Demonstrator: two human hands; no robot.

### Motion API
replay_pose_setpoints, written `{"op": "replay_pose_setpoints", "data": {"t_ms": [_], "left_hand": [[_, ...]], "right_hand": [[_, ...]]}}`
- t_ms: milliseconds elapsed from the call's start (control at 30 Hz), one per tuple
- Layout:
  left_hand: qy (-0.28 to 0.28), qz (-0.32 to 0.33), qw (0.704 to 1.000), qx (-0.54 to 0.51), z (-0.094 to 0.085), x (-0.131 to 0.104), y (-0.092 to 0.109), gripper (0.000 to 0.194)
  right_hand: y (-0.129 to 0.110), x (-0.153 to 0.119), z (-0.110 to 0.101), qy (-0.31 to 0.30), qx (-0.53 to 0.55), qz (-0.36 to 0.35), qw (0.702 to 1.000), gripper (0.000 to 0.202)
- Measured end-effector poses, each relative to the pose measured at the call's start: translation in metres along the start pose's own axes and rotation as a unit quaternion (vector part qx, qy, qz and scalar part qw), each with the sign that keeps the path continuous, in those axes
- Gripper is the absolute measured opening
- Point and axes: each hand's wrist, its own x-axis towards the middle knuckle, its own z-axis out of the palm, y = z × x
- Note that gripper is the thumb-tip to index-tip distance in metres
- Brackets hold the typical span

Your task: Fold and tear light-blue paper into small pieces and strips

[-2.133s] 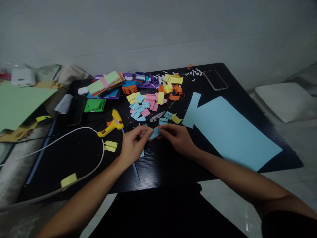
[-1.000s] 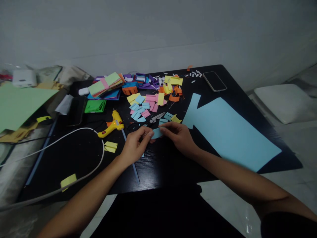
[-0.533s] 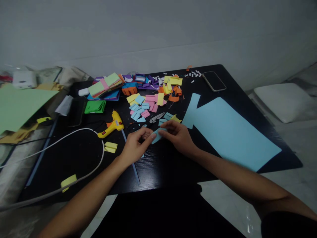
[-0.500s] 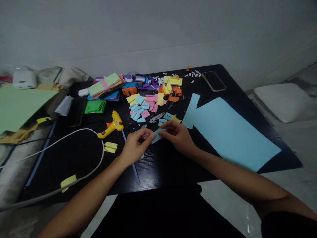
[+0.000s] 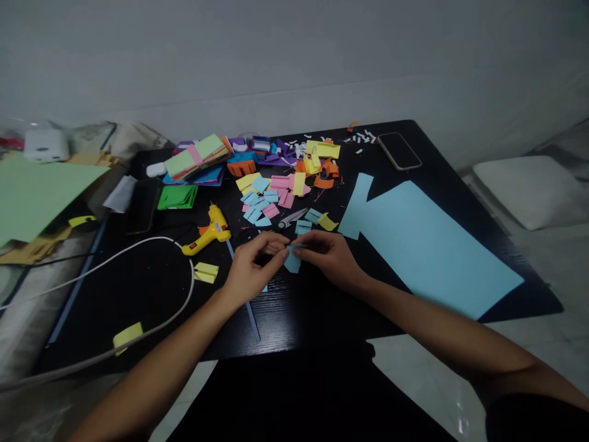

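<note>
A small light blue paper piece [image 5: 292,260] is pinched between my left hand [image 5: 256,263] and my right hand [image 5: 333,258], above the near part of the black table [image 5: 317,313]. Thumbs and fingertips of both hands press on its upper edge, which looks folded over. Scissors [image 5: 292,218] lie just beyond my hands, their handles partly hidden. Past them is a pile of folded light blue pieces [image 5: 257,212] and pink pieces [image 5: 284,183]. A large light blue sheet [image 5: 432,245] lies right of my right hand, with a blue strip [image 5: 356,205] against it.
A yellow glue gun [image 5: 215,229] with a glue stick lies left, beside a white cable [image 5: 192,282]. Behind are a paper stack [image 5: 197,158], green paper [image 5: 177,197] and orange scraps [image 5: 324,183]. A phone [image 5: 399,151] lies at the back right.
The small blue piece has been turned between my fingers, its lower part now pointing down toward me. My right hand has shifted slightly down. The view has moved very little.
</note>
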Motion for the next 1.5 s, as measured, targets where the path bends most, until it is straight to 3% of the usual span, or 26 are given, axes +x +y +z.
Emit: {"op": "replay_pose_setpoints", "data": {"t_ms": [200, 400, 600, 900, 1100, 1300, 1500], "left_hand": [[0.016, -0.028, 0.997, -0.072, 0.003, 0.001, 0.003, 0.009], [0.016, -0.055, 0.991, -0.125, 0.003, 0.003, 0.003, 0.010], [0.041, -0.029, 0.997, -0.067, 0.003, 0.001, 0.003, 0.006], [0.013, -0.018, 0.999, -0.028, 0.001, -0.003, -0.001, 0.013], [0.007, -0.002, 0.999, 0.039, 0.000, -0.002, 0.002, 0.011], [0.014, -0.003, 1.000, 0.012, 0.001, -0.002, 0.002, 0.011], [0.005, -0.016, 1.000, 0.025, 0.001, -0.002, -0.001, 0.012]], "right_hand": [[0.002, 0.000, 0.001, 0.007, 0.009, -0.004, 1.000, 0.022], [-0.001, -0.001, -0.001, -0.004, -0.008, -0.025, 1.000, 0.009], [-0.005, -0.003, -0.003, -0.025, -0.038, -0.019, 0.999, 0.016], [0.004, -0.003, 0.003, 0.008, -0.010, -0.020, 1.000, 0.025], [0.007, -0.005, 0.005, 0.029, -0.042, -0.038, 0.998, 0.025], [0.005, -0.003, 0.002, 0.003, -0.102, -0.030, 0.994, 0.020], [0.006, -0.003, 0.001, 0.013, -0.132, -0.053, 0.990, 0.015]]}}
